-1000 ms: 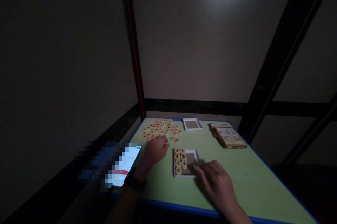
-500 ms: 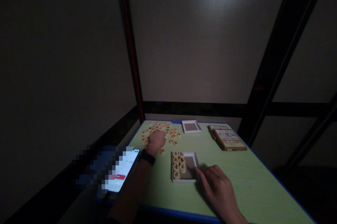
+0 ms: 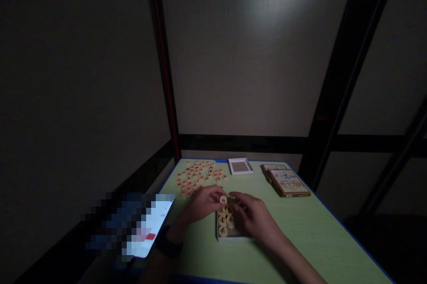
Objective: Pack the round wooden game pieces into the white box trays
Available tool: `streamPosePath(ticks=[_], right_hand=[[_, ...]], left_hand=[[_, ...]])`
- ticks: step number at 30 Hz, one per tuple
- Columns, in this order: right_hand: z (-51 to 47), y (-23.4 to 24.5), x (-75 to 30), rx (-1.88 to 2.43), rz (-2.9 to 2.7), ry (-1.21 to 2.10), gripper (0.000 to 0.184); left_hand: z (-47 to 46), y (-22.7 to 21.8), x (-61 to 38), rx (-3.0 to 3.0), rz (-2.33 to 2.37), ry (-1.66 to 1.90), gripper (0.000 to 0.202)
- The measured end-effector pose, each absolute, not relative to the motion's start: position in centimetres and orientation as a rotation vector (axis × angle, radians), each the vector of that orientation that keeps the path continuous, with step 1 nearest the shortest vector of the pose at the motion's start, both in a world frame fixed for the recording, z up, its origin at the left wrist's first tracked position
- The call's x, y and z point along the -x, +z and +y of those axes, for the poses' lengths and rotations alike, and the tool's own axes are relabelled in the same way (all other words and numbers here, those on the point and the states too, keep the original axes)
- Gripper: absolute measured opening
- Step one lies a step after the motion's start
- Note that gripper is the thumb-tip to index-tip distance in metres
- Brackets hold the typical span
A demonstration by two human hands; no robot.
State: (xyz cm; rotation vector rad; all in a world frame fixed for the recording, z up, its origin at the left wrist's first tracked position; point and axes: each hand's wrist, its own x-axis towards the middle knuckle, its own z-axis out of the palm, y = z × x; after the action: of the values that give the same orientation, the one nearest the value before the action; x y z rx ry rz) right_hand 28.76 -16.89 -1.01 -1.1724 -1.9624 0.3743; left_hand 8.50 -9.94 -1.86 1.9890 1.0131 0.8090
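Piece (image 3: 223,200) sits pinched in our left grip (image 3: 204,200), apparently by its edge so its face shows; below, the box (image 3: 235,238) keeps other pieces (image 3: 223,230) in rows. Our right grip (image 3: 255,213), fingers parted, is just beside the left.

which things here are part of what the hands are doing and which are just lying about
In use, it seems:
- round piece in the left hand
- near tray, part-filled with pieces, by the right hand
- loose pieces, probably

Apparently just lying about:
- far tray
- two boxes
- device with a lit screen
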Motion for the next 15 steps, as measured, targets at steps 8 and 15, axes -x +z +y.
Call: streamPosePath(ticks=[8,15], right_hand=[[-16.0,-0.7,-28.3,1.014,-2.277,0.463,0.041],[-18.1,-0.7,-28.8,1.36,-2.075,0.492,0.023]], left_hand=[[-9.8,-2.3,-7.9,-1.661,0.678,0.619,0.045],[-10.0,-1.1,-7.6,-1.864,0.938,0.839,0.023]])
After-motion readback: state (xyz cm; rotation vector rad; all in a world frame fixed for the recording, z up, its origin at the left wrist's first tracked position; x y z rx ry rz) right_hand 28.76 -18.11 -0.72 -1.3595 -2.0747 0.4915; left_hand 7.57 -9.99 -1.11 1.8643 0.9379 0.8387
